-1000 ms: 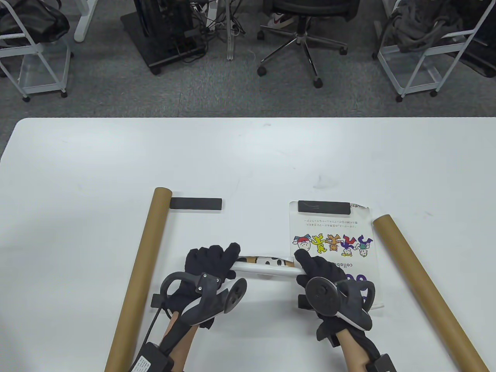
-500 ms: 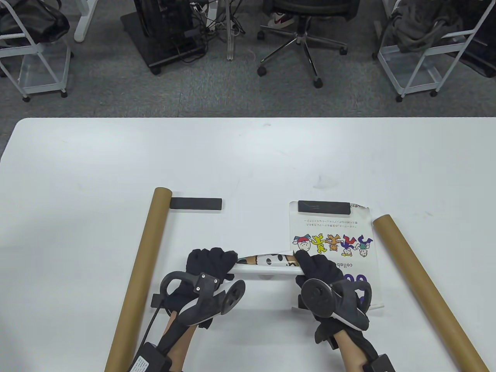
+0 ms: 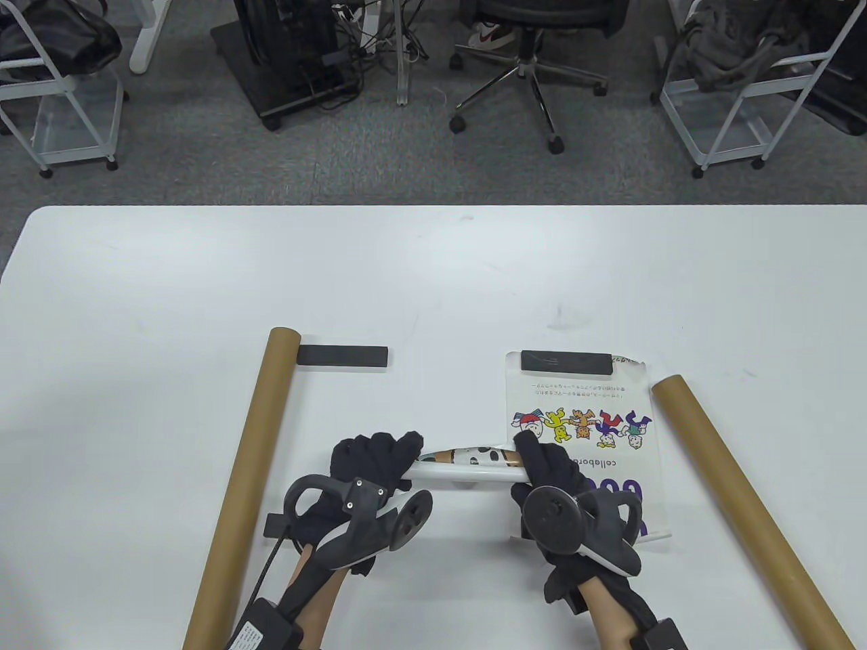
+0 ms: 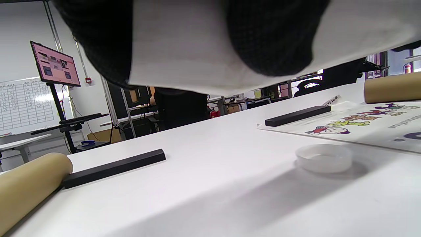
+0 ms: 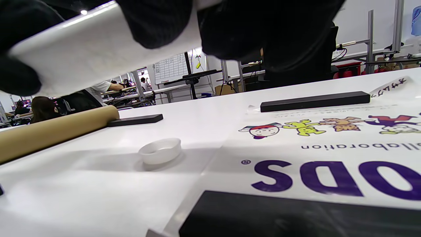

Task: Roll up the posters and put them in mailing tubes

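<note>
A rolled poster (image 3: 467,464) with a white back and spotted print is held off the table between both hands. My left hand (image 3: 376,460) grips its left end, my right hand (image 3: 545,467) grips its right end. In the wrist views the white roll (image 4: 184,42) (image 5: 98,46) fills the top with gloved fingers (image 4: 269,33) (image 5: 158,19) curled round it. A second poster (image 3: 582,433) with cartoon figures lies flat at the right. One brown mailing tube (image 3: 247,474) lies at the left, another mailing tube (image 3: 745,501) at the right.
Black weight bars: one bar (image 3: 343,356) beside the left tube's far end, a second bar (image 3: 565,361) on the flat poster's far edge, a third bar (image 5: 296,214) on its near edge. A white tube cap (image 4: 324,158) sits on the table under the roll. Chairs and carts stand beyond the table.
The roll has grown tighter and its loose flap has closed in. Both hands shifted slightly, the right one leftward.
</note>
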### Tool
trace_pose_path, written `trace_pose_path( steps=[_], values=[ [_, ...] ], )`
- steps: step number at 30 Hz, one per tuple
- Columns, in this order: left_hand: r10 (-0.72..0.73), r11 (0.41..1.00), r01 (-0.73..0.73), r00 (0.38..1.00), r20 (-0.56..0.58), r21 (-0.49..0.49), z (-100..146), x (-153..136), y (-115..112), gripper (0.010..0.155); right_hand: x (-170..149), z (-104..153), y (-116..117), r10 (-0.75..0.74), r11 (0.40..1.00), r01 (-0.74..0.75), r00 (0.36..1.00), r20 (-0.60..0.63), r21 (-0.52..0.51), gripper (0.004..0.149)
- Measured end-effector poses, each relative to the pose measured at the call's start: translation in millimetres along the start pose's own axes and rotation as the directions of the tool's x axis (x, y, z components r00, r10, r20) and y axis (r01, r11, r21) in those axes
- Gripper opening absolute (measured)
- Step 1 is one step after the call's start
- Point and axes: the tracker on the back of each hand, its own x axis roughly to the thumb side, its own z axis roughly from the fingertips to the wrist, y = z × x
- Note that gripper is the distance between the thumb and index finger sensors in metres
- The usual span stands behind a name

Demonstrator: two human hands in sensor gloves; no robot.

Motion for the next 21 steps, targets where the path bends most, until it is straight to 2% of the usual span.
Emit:
trace_pose_path(
  steps=[3,4,6,11,21],
  values=[
    [-0.012,1.000,0.012,1.000,0.009,0.026,0.9,1.9,2.5,0.069,-2.0,-0.3,-0.3,0.014,1.000,-0.014,1.000,-0.019,-0.005,0.065],
    [-0.011,1.000,0.011,1.000,0.011,0.025,1.0,2.3,2.9,0.066,-2.2,-0.6,-0.6,0.021,1.000,-0.021,0.999,-0.025,-0.009,0.060],
    [-0.014,1.000,0.014,1.000,0.012,0.021,0.7,3.0,3.5,0.059,-2.0,-0.6,-1.1,0.037,0.999,-0.037,0.999,-0.028,-0.010,0.060],
    [0.024,1.000,-0.024,1.000,0.010,-0.002,-0.5,1.1,1.8,0.054,-1.7,-1.1,-1.7,0.074,0.997,-0.075,0.997,-0.023,-0.012,0.051],
    [0.030,1.000,-0.031,0.999,-0.045,-0.008,0.0,-5.2,2.1,0.053,-5.4,-0.2,-4.8,0.007,1.000,-0.008,0.999,-0.041,-0.027,0.061]
  ],
)
